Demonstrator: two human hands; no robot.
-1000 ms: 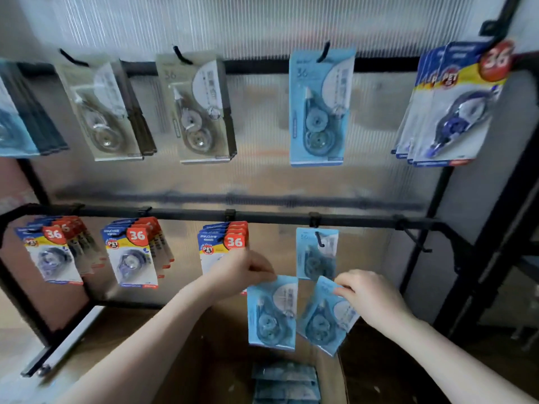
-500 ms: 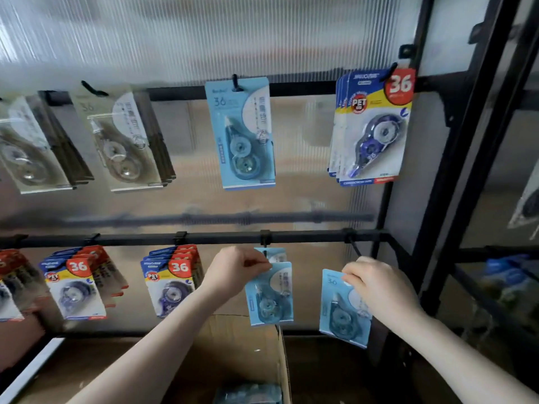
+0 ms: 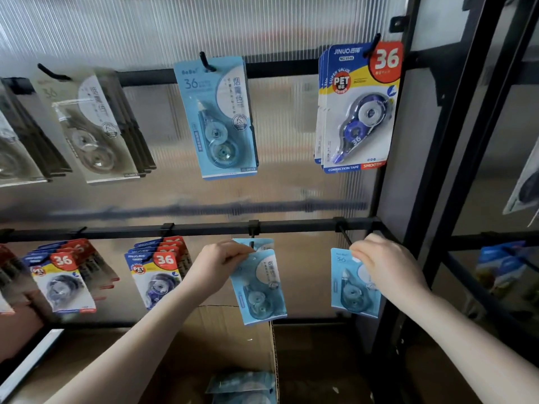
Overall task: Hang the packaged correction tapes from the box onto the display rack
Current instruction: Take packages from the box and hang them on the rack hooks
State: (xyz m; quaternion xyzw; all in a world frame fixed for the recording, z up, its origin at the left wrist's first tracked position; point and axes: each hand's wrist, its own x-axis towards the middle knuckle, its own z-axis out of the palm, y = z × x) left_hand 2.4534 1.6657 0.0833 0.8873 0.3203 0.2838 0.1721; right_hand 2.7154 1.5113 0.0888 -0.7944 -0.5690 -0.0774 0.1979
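Note:
My left hand [image 3: 217,265] pinches the top of a light blue correction tape pack [image 3: 259,290] at a hook [image 3: 252,239] on the lower rail [image 3: 297,227]; another blue pack hangs just behind it. My right hand [image 3: 385,265] grips the top of a second blue pack [image 3: 350,290] just below the rightmost hook [image 3: 344,236] of that rail. Below, the open cardboard box [image 3: 233,339] holds more blue packs [image 3: 243,387].
The upper rail carries grey packs [image 3: 96,126], one blue pack [image 3: 217,118] and blue-and-yellow "36" packs [image 3: 358,109]. More "36" packs [image 3: 154,272] hang on the lower rail at left. A black frame post [image 3: 449,170] stands close on the right, with another rack beyond.
Both hands rose from the box area with their packs up to the lower rail's hooks. The view swung right; my right hand shifted to the rightmost hook.

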